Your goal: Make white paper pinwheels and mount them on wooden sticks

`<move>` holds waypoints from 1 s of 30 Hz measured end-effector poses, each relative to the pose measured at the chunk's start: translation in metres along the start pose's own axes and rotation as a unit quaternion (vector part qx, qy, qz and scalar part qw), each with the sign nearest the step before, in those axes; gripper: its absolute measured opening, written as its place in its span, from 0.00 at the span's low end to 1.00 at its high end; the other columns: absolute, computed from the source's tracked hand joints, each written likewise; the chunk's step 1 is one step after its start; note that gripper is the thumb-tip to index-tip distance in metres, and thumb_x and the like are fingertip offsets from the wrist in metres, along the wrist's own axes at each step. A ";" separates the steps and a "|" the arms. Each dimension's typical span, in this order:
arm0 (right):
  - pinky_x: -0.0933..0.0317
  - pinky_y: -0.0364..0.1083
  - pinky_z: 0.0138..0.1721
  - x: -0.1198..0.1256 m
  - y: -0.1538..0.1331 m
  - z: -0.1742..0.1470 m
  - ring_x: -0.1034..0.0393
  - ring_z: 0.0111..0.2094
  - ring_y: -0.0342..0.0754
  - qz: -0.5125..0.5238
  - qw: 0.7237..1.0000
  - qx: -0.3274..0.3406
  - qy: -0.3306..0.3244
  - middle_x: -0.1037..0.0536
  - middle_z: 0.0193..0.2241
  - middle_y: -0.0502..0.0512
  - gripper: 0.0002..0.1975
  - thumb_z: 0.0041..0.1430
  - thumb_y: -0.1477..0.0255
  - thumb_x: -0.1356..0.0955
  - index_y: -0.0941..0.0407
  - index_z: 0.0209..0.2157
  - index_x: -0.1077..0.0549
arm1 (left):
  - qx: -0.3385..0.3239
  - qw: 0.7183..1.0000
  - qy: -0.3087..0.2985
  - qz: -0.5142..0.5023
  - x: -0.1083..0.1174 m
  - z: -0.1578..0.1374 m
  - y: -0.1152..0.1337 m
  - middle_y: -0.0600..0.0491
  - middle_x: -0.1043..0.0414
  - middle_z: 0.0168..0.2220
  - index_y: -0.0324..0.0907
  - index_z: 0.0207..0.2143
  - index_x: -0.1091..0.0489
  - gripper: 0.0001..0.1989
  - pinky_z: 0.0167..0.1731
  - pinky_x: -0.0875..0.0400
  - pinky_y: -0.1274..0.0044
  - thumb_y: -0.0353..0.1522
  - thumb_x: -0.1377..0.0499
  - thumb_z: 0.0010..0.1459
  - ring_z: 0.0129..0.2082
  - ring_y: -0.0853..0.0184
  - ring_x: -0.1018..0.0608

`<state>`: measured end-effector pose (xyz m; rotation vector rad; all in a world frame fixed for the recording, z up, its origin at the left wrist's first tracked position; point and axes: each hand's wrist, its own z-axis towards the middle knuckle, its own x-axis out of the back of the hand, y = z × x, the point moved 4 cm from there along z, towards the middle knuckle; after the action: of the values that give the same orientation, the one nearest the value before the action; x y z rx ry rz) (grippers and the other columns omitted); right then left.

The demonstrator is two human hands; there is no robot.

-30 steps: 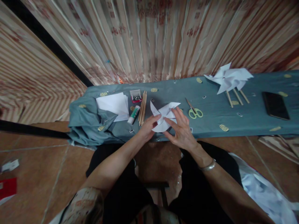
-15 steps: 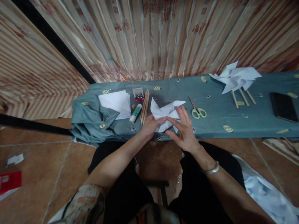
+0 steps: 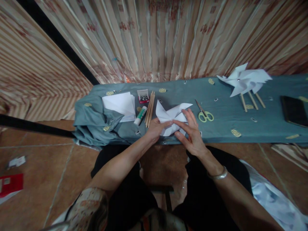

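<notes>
A folded white paper pinwheel lies at the front edge of the cloth-covered surface. My left hand grips its near left part, with the thumb laid across the folds near the centre. My right hand touches the pinwheel from the right, fingers stretched out and apart. Its index fingertip meets the left thumb near the middle, while the thumb stands off lower down. Just left of the pinwheel lie several thin wooden sticks and a glue stick. Scissors with light green handles rest to the right.
White paper sheets and a small open box of metal pins lie on the left. Paper pinwheels on sticks sit at the back right, near a black phone. A curtain hangs behind the blue-green cloth.
My right thumb and fingers have shifted slightly over the pinwheel. My left hand keeps its grip. The whole view has moved a little.
</notes>
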<state>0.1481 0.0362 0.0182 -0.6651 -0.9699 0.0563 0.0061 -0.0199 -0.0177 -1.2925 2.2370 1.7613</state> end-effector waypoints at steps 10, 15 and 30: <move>0.56 0.67 0.64 0.003 0.001 0.001 0.63 0.70 0.62 0.022 1.000 -0.006 0.008 0.49 0.69 0.56 0.22 0.66 0.57 0.40 0.51 0.53 0.27 | 0.004 1.000 -0.001 -0.011 -0.001 0.000 -0.001 0.50 0.20 0.29 0.36 0.29 0.23 0.22 0.38 0.29 0.71 0.32 0.25 0.26 0.29 0.64 0.21; 0.56 0.67 0.64 0.002 0.001 0.001 0.63 0.70 0.62 0.022 1.000 -0.017 0.006 0.49 0.69 0.55 0.22 0.66 0.56 0.40 0.51 0.53 0.27 | 0.012 1.000 0.004 -0.019 -0.002 -0.001 0.000 0.51 0.20 0.27 0.36 0.27 0.23 0.20 0.34 0.29 0.74 0.31 0.25 0.26 0.26 0.67 0.22; 0.56 0.68 0.64 0.002 -0.002 0.000 0.63 0.70 0.62 0.007 1.000 0.021 0.016 0.51 0.70 0.54 0.22 0.65 0.57 0.39 0.51 0.55 0.29 | 0.015 0.999 0.018 -0.022 -0.003 -0.001 0.002 0.51 0.21 0.27 0.36 0.26 0.24 0.18 0.36 0.30 0.73 0.29 0.27 0.27 0.27 0.66 0.23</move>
<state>0.1484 0.0352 0.0204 -0.6322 -0.9310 0.0781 0.0071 -0.0188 -0.0146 -1.3677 2.2266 1.6964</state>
